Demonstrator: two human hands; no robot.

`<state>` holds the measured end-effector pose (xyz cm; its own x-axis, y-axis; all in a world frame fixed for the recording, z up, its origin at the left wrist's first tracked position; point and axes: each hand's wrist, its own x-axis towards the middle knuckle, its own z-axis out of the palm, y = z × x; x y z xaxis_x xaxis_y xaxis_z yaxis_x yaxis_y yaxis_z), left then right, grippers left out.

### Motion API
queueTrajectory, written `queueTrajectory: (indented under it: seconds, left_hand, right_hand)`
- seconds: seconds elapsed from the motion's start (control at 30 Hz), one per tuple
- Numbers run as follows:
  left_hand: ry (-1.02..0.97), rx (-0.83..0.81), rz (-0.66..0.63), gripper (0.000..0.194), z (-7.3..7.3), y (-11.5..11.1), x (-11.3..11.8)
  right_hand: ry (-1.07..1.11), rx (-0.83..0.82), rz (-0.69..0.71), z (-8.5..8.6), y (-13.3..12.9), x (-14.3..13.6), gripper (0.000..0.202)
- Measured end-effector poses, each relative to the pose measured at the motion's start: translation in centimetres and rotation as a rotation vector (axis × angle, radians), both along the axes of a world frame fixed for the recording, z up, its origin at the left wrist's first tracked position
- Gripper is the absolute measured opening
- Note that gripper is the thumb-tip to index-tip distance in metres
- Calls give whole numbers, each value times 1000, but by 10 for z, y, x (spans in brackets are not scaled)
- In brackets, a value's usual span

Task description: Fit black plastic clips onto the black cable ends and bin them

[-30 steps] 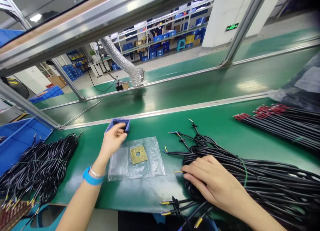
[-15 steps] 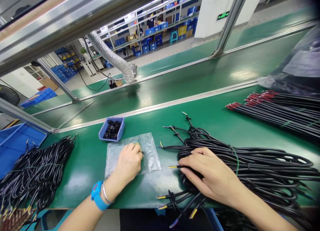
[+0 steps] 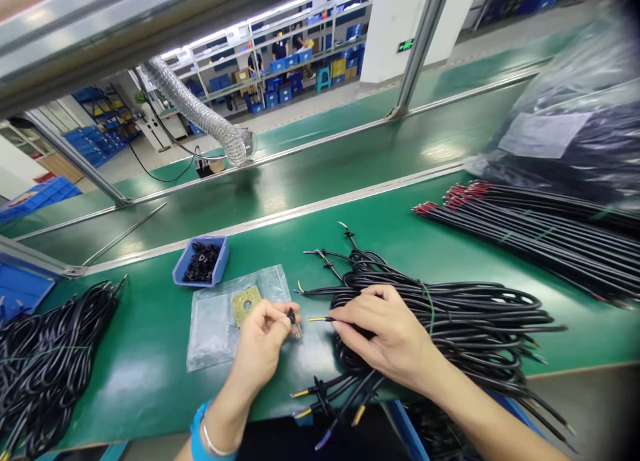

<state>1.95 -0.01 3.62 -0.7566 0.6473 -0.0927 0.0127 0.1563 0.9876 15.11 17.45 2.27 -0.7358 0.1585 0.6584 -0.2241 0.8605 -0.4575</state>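
Since the earlier frame, the left hand (image 3: 260,348) has come off the plate (image 3: 240,300) toward the right hand (image 3: 393,328), and the plate shows again beside its knuckles, on the bag (image 3: 205,328).

Left thumb and fingers pinch a small black clip (image 3: 291,316). Right thumb and forefinger grip a cable (image 3: 329,319) near its end, over the bundle (image 3: 470,301); its yellow-tipped wires (image 3: 315,319) stick out toward the left fingertips, near the clip but apart from it. The bin (image 3: 220,269) of clips sits beyond the left fingers.

I judge the step in hand to be lining up clip and cable. Joining them would call for a steady right grip, the wires kept together and the clip's opening facing them; which way it faces, I cannot tell.
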Motion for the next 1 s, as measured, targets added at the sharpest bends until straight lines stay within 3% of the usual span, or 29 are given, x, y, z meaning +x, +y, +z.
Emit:
queueTrajectory:
  seconds: [0.07,0.2,0.77,1.0]
  left_hand:
    - [-185,100,43,19,-2,7,17]
    - [-333,189,68,26,-4,10,29]
    - [-239,112,67,31,-3,14,27]
    - [-339,193,23,35,-9,21,38]
  right_hand:
    - [6,11,-1,0,0,0,10]
    - [14,32,7,2,1,0,11]
    - [65,20,18,4,1,2,11]
    - [5,82,50,1,3,5,14]
